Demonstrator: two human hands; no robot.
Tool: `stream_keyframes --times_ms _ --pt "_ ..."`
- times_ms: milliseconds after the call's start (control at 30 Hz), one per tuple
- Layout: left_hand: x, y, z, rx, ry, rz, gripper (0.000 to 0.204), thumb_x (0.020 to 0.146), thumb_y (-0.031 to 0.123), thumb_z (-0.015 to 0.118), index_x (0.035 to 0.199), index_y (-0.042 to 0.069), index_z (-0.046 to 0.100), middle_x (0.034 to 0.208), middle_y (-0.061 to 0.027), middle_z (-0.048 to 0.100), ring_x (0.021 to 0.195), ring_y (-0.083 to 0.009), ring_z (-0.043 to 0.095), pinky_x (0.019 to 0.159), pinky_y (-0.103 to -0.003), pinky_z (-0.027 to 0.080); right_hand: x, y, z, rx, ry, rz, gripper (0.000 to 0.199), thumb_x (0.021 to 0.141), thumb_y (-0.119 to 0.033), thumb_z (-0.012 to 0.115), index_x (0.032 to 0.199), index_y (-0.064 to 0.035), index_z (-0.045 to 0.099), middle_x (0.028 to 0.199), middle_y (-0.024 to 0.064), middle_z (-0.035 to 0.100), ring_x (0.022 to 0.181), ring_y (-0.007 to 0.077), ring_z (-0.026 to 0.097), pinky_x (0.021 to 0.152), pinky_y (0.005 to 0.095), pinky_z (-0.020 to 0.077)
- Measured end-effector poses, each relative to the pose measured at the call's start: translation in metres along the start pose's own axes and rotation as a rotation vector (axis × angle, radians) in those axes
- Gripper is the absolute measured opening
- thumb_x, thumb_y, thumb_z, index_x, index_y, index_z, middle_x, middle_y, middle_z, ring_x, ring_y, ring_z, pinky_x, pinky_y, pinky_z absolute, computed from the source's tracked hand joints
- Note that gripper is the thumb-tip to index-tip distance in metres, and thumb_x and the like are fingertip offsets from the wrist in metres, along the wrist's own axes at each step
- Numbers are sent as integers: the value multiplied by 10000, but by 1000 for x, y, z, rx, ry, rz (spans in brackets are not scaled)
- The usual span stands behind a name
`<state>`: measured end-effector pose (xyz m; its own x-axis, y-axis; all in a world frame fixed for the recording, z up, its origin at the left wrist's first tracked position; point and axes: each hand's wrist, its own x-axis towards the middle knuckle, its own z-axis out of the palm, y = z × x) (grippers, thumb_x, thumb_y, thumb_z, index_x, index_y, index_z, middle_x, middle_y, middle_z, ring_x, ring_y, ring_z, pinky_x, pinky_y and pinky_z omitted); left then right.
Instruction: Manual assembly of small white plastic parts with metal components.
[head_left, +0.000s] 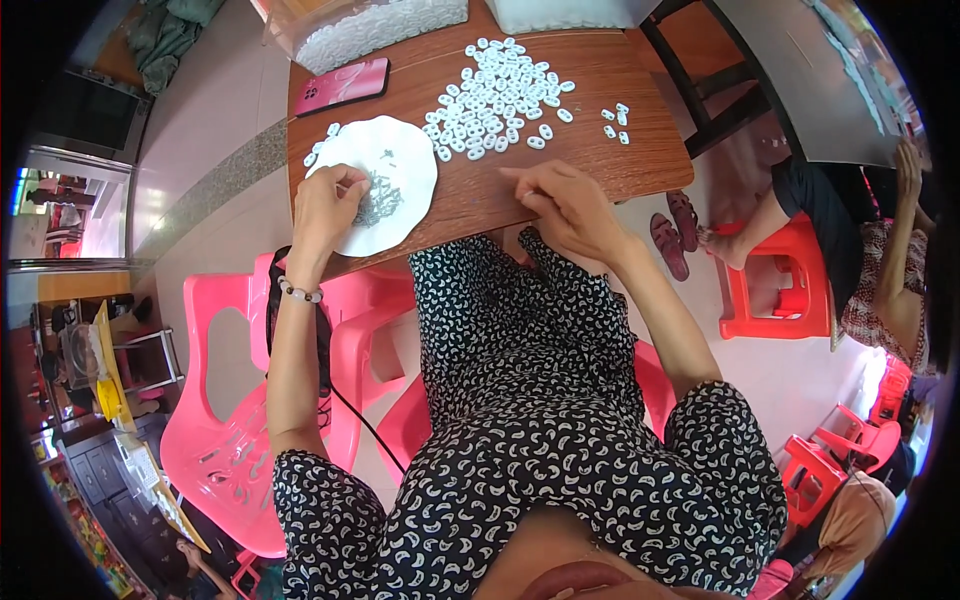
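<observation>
My left hand (333,204) is over the left side of a white scalloped plate (412,165). Its thumb and index finger are pinched together, and whatever sits between them is too small to make out. A scatter of small thin grey metal pieces (380,203), like screws or pins, lies on the plate beside those fingertips. My right hand (570,208) hovers by the table's near edge, index finger stretched to the left and thumb apart from it, with nothing visible held. Beyond both hands spreads a heap of white oval pieces (492,100), each with two dark holes.
A pink phone-like case (343,86) lies on the brown wooden table (600,80). Behind it stand a clear bin of white pieces (380,32) and another pale container (570,12). Several loose ovals (622,122) sit at right. A pink chair (225,440) stands left; another person's leg (755,225) is at right.
</observation>
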<state>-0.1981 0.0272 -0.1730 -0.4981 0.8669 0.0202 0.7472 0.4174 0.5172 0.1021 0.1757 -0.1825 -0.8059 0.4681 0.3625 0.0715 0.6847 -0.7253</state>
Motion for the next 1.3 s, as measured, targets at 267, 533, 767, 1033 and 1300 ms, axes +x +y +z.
stream_keyframes --times_ms 267,533,767,1033,1300 --pt "-1 -12 8 -323 21 -22 143 870 88 631 926 -33 682 718 -1 632 637 -45 530 566 -209 416 35 25 17 19 -190 -193 235 897 -99 541 1123 -73 598 875 73 593 850 282 574 760 362 453" --pt "-4 -6 8 -633 79 -56 247 839 51 620 1070 -32 647 842 -75 707 686 -84 614 657 -211 481 32 20 19 20 -5 -75 140 879 -64 585 1011 -24 609 862 77 601 794 200 594 693 301 466" --pt "-19 49 9 -1213 -198 -280 213 875 142 660 1039 7 647 956 -108 698 717 -60 595 652 -183 484 20 -25 27 277 74 159 107 870 -67 625 962 -13 620 848 57 600 737 105 593 600 239 468" --pt "-32 91 34 -1379 -404 -345 182 884 152 654 1001 13 649 876 -50 682 716 -60 596 632 -175 496 21 -44 26 79 309 -16 145 775 -80 707 910 -47 667 740 63 627 648 189 563 544 298 460" --pt "-41 107 49 -1431 -579 -393 196 903 201 638 966 17 660 831 -16 657 693 -55 563 614 -184 474 6 -42 14 -66 270 -92 122 765 -57 693 873 -48 638 748 63 623 674 220 568 547 316 463"
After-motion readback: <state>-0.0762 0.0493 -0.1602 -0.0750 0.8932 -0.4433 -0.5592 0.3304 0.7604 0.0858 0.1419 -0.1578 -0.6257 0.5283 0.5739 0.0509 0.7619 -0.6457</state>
